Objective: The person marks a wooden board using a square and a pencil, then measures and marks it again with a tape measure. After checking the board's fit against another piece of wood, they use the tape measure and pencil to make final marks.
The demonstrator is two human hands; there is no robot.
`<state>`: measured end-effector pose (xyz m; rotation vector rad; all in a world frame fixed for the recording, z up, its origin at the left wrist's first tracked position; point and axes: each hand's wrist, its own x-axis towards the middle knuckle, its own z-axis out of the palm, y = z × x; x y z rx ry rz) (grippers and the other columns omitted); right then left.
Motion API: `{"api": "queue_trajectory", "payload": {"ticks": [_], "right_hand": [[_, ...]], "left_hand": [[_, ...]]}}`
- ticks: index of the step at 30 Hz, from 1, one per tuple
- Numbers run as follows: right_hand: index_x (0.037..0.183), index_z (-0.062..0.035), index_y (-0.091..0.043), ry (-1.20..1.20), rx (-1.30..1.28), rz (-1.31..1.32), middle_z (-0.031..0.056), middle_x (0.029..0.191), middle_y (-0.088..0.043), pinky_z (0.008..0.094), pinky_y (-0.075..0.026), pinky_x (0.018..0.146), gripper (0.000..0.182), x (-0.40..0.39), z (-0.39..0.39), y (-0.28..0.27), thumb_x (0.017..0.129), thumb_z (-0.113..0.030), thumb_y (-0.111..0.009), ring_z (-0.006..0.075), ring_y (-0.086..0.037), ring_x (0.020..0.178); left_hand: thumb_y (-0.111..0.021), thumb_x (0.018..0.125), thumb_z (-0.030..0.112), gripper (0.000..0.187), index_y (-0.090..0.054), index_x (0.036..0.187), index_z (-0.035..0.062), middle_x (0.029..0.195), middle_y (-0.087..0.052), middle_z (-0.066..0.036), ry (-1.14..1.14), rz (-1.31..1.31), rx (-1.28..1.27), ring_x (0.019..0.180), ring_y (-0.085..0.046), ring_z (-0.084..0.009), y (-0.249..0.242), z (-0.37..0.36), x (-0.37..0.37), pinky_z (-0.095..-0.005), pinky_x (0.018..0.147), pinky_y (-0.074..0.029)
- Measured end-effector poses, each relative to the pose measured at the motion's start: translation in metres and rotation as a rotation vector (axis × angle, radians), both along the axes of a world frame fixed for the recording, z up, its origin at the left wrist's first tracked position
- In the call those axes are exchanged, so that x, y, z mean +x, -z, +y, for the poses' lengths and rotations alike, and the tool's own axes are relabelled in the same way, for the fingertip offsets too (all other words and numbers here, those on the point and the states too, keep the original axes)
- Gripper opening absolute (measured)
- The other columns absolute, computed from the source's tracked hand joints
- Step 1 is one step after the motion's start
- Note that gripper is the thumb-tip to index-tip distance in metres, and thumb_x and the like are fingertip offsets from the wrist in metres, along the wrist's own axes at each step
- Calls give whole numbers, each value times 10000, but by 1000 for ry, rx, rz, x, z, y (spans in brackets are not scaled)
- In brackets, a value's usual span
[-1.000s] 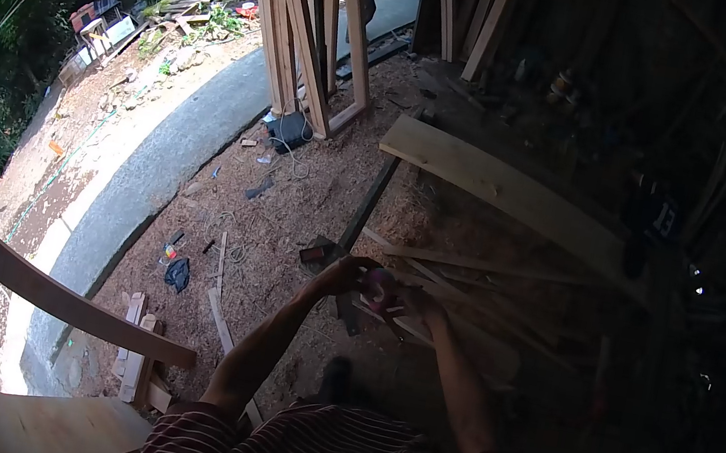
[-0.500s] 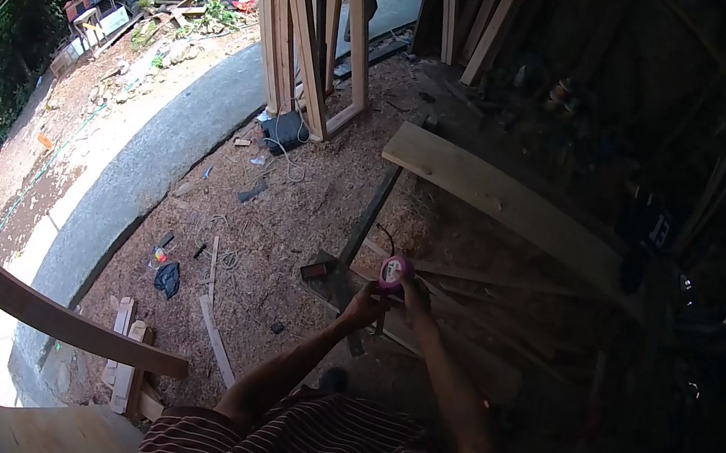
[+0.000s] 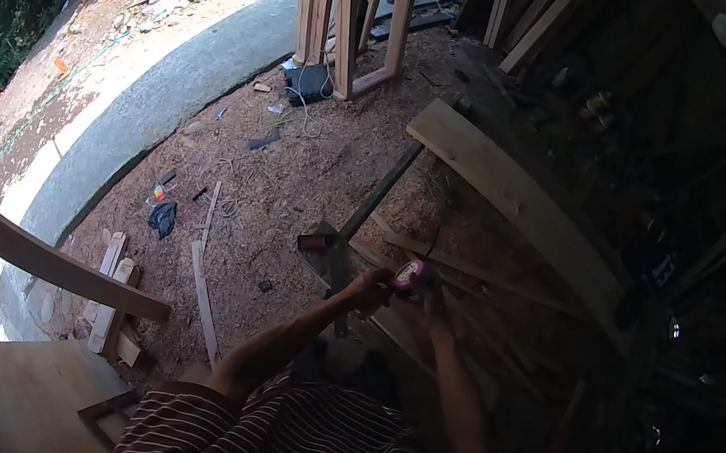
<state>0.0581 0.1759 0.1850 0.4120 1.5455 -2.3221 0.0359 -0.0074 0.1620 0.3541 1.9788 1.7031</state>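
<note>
Both of my hands are together in front of my body on a small round pink-purple object (image 3: pixel 408 274) with a pale label on its face. Its exact kind is too small and dark to make out. My left hand (image 3: pixel 368 291) grips its left side with the fingers closed. On the opposite side, my right hand (image 3: pixel 433 302) is closed around it, partly in shadow. Just beyond and left of my left hand lies a dark tool with a reddish part (image 3: pixel 316 242), near the end of a dark bar (image 3: pixel 380 193).
A wide plank (image 3: pixel 509 184) lies ahead on the right. Wooden frames (image 3: pixel 351 23) stand at the back beside a black case (image 3: pixel 308 83) with a cord. A curved beam (image 3: pixel 41 254) juts in from the left above wood blocks (image 3: pixel 114 291). Shavings cover the ground (image 3: pixel 293 186).
My view has shifted, so most of the scene sits higher. The round object has tilted in my hands and moved slightly right; both hands still hold it.
</note>
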Motion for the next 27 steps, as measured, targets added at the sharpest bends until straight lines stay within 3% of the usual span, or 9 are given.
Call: {"api": "queue_trajectory", "payload": {"ticks": [4,7,9,11,13,14,19,22,27], "right_hand": [[1169,-30,-494,-15,226,42,149,1092,-505,411,-462,930,470,-11,6,34,780,-142,-733,249,-518,1057],[1174,31,-440,-80,562,361,171,1122,-464,372,-427,936,624,-8,46,147,721,-217,-789,277,-488,1067],[1175,29,-420,82,644,-82,166,1125,-462,398,-422,904,774,0,40,120,642,-350,-833,277,-490,1055],[1155,-4,-350,60,494,-100,118,1129,-430,359,-415,929,818,9,47,105,608,-329,-865,217,-475,1088],[1114,2,-392,95,544,-84,115,1115,-441,348,-405,928,773,15,53,107,617,-363,-858,197,-480,1041],[1056,-21,-408,112,697,-68,108,1089,-442,338,-404,913,712,17,57,130,630,-378,-853,183,-485,994],[1027,-43,-397,0,572,-158,96,1049,-431,317,-446,874,678,2,52,139,646,-374,-849,187,-502,955],[1001,-56,-386,-2,545,-128,93,1023,-427,312,-480,820,660,-13,53,154,652,-369,-851,182,-508,924],[980,-61,-352,-12,628,-63,74,955,-432,329,-581,718,638,-33,56,174,671,-327,-843,170,-538,890]], "left_hand": [[-612,874,162,300,-578,1127,3,976,-672,-115,-73,-49,-1,722,-678,-168,34,6,13,-312,608,-541],[-670,829,189,330,-594,1106,27,932,-671,-141,-242,-158,-100,683,-670,-196,45,11,33,-329,603,-526],[-690,809,229,339,-615,1073,29,905,-669,-153,-285,-70,-174,706,-667,-215,82,9,56,-343,630,-524],[-710,790,268,352,-635,1040,32,878,-667,-166,-311,3,-251,729,-664,-233,108,11,86,-357,657,-523],[-739,743,331,386,-661,966,26,833,-660,-181,-486,99,-631,771,-647,-264,113,20,105,-365,712,-512],[-758,710,335,401,-667,937,17,841,-657,-185,-555,-254,-482,778,-634,-275,114,25,108,-358,739,-505],[-714,765,218,316,-651,996,12,885,-674,-122,-1087,-603,-123,799,-642,-197,118,60,123,-292,728,-514],[-674,796,153,276,-637,1019,-5,912,-673,-99,-1131,-555,108,819,-641,-157,133,60,117,-268,739,-517],[-669,837,138,340,-584,1106,-52,984,-657,-146,-1121,-517,110,873,-645,-195,146,62,105,-296,796,-524]]}}
